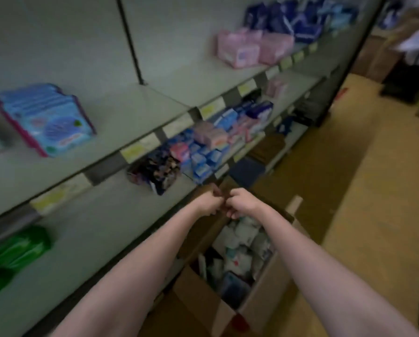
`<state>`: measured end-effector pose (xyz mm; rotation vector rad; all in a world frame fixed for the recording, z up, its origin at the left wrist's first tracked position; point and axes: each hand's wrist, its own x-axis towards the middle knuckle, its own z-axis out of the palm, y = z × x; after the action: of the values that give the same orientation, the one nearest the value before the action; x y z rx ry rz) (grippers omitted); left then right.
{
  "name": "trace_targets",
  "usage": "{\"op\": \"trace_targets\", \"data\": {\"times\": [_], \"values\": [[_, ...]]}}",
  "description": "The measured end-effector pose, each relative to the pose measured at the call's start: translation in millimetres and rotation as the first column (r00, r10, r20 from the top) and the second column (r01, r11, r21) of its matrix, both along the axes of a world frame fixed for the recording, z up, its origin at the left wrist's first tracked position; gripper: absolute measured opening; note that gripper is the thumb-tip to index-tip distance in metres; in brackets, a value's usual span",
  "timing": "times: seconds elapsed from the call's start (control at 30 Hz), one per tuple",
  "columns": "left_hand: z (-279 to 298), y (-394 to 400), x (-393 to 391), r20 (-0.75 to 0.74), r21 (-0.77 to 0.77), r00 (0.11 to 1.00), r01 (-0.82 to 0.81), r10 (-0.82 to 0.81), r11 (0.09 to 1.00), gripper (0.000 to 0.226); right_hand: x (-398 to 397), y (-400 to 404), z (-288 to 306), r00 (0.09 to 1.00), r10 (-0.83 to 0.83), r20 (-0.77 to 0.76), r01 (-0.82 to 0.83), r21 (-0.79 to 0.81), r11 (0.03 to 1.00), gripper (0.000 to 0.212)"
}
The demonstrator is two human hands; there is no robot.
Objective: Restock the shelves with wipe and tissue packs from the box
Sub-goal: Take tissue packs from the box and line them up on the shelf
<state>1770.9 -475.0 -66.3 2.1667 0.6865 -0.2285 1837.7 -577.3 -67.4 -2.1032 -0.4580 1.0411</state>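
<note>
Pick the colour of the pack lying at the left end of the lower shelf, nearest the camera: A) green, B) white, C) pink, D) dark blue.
A: the green pack lies on the lower shelf at the left edge of the view, while the pink packs sit far along the upper shelf.

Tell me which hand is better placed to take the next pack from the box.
Probably the right hand: it sits directly above the packs in the box; the left hand is nearer the shelf side.
</note>
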Motion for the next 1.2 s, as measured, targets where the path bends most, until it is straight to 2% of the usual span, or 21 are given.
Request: {"op": "trace_targets", "data": {"times": [0.1,0.17,0.27,0.33,0.37,0.43,0.5,0.6,0.67,0.7,0.87,0.97,1.1,1.2], "values": [[-52.6,-29.8,16.6,-0.080,-0.078,0.996,0.030,-0.036,0.997,0.006,14.0,-36.0,-51.1,0.992,-0.070,-0.101,0.065,-0.049,0.997,0.030],[-82.2,-43.1,21.6,-0.135,-0.135,0.989,0.050,-0.069,0.990,0.013,18.0,-51.9,-78.9,0.980,-0.142,-0.142,0.133,-0.073,0.988,0.029],[-124.2,-57.0,26.5,-0.265,-0.214,0.959,0.046,-0.103,0.976,0.025,23.7,-67.9,-128.9,0.973,-0.176,-0.153,0.146,-0.185,0.972,0.030],[-152.0,-55.6,25.8,-0.315,-0.198,0.946,0.021,-0.084,0.980,0.024,25.4,-71.9,-160.6,0.984,-0.128,-0.124,0.092,-0.260,0.961,0.021],[-166.5,-53.2,26.0,-0.336,-0.182,0.940,-0.001,-0.061,0.983,0.027,26.7,-74.0,-172.9,0.994,-0.052,-0.095,0.021,-0.302,0.953,0.014],[-196.4,-47.7,27.9,-0.388,-0.166,0.922,-0.057,-0.012,0.984,0.031,29.6,-74.3,-199.3,0.996,0.071,-0.056,-0.087,-0.368,0.926,0.026],[-224.6,-42.7,30.1,-0.421,-0.169,0.907,-0.101,0.021,0.980,0.038,30.7,-72.1,-223.1,0.990,0.113,-0.085,-0.137,-0.382,0.914,0.034],[-257.2,-37.0,38.3,-0.356,-0.105,0.934,0.002,-0.040,0.995,0.048,31.5,-66.8,-253.7,0.986,0.139,-0.095,-0.164,-0.355,0.920,0.044],[-265.1,-38.1,48.9,-0.293,-0.084,0.951,0.076,-0.098,0.994,0.065,33.6,-64.8,-269.4,0.971,0.225,-0.077,-0.237,-0.374,0.897,0.047],[-268.2,-38.6,55.3,-0.307,-0.101,0.945,0.089,-0.116,0.991,0.070,35.0,-63.8,-275.9,0.963,0.263,-0.059,-0.266,-0.371,0.890,0.050],[-295.6,-45.5,79.9,-0.466,-0.035,0.867,0.180,-0.175,0.983,0.072,38.2,-54.8,-314.7,0.933,0.357,-0.053,-0.345,-0.415,0.842,0.048],[-311.5,-49.2,81.4,-0.463,0.050,0.875,0.188,-0.144,0.981,0.080,39.1,-53.0,-323.9,0.895,0.447,-0.015,-0.404,-0.452,0.795,0.049],[-309.4,-49.4,70.5,-0.456,0.193,0.875,0.277,-0.163,0.941,0.059,39.3,-51.1,-322.9,0.846,0.532,-0.033,-0.486,-0.458,0.745,0.050],[-295.2,-40.2,53.7,-0.423,0.182,0.898,0.213,-0.119,0.960,0.050,35.9,-53.4,-310.9,0.862,0.504,-0.055,-0.468,-0.471,0.748,0.048]]}}
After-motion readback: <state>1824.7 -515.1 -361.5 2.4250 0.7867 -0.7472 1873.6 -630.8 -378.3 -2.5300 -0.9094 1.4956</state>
